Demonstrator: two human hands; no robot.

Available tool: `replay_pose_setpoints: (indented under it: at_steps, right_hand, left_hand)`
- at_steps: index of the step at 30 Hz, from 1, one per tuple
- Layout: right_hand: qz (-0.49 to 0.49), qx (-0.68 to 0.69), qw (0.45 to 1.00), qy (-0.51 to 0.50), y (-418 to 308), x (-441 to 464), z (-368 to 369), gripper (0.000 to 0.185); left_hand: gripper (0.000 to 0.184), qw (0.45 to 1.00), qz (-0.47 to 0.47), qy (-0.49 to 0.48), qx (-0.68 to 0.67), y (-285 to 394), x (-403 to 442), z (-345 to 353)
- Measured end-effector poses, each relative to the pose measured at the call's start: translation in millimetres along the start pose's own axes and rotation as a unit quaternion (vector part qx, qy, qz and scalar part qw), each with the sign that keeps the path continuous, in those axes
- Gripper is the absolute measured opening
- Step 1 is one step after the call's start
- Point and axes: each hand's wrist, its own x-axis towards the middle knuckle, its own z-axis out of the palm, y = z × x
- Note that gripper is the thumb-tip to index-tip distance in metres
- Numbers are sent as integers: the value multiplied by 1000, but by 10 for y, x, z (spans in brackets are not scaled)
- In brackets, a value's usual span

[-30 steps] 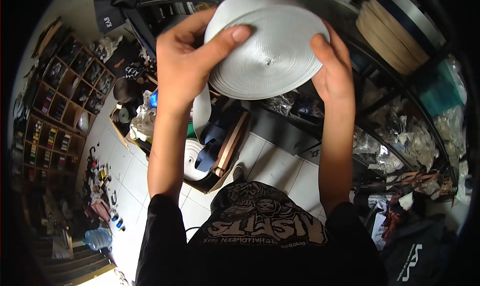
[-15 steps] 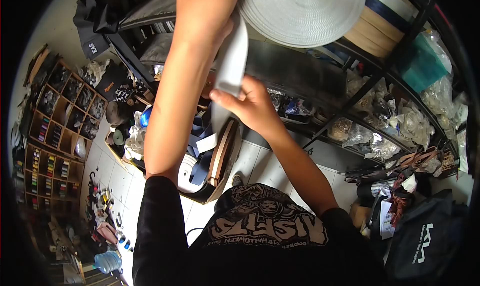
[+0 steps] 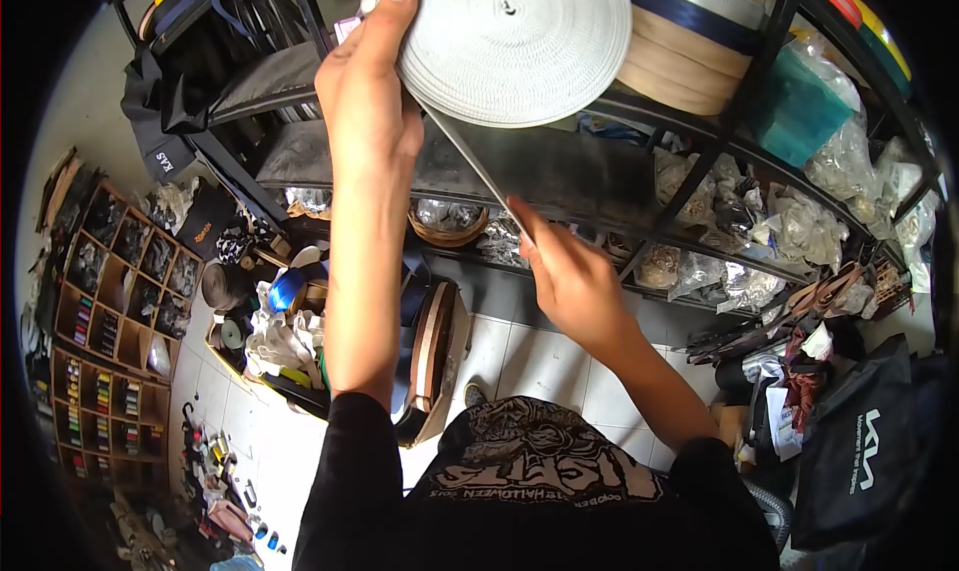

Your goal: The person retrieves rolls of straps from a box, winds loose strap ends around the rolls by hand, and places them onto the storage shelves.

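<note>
A large flat roll of pale grey webbing (image 3: 529, 51) is at the top of the view, its coiled side facing me. My left hand (image 3: 370, 101) grips the roll's left edge, thumb on the near side and the other fingers mostly hidden behind. From the roll's lower left a webbing strap (image 3: 465, 151) runs down to the right, straight and seen nearly edge-on. My right hand (image 3: 569, 276) is closed on this strap below the roll, pinching it between thumb and fingers. Where the strap's free end lies is hidden.
Beige and navy webbing rolls (image 3: 689, 61) sit on the black metal shelving (image 3: 559, 166). Bagged goods (image 3: 799, 216) fill the right shelves. A box of straps and rolls (image 3: 430, 426) stands below on the tiled floor. Wooden cubbyholes (image 3: 115, 321) hold thread spools at left.
The roll now shows lower and further left, with my left hand at its edge. My right hand has moved right and down, and the strap, earlier hanging broad-side, is now straight and edge-on.
</note>
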Motion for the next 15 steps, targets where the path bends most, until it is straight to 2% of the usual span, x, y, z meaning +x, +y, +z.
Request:
replay_pose_setpoints:
  at_steps: [6,7,8,10,12,13,15]
  right_hand:
    - [9,-3,1000,-21,153,-82,-124,39]
    - [19,10,999,-31,214,-67,-213,37]
    - [54,-1,997,-63,238,-20,-373,29]
    - [68,-2,994,-87,349,54,-611,28]
    - [41,4,995,-86,396,186,-798,29]
    - [56,4,993,-100,347,259,-904,33]
    - [74,29,994,-75,494,271,-938,70]
  left_hand:
    - [46,998,-45,28,17,-136,-63,-202]
    - [33,998,-49,42,0,-145,-99,-215]
    - [34,996,-74,46,7,-166,-128,-253]
    - [35,991,-125,51,23,-223,-187,-368]
    - [38,983,-178,30,28,-249,-283,-394]
    - [39,979,-204,17,26,-250,-334,-390]
    - [41,969,-245,10,30,-241,-433,-346]
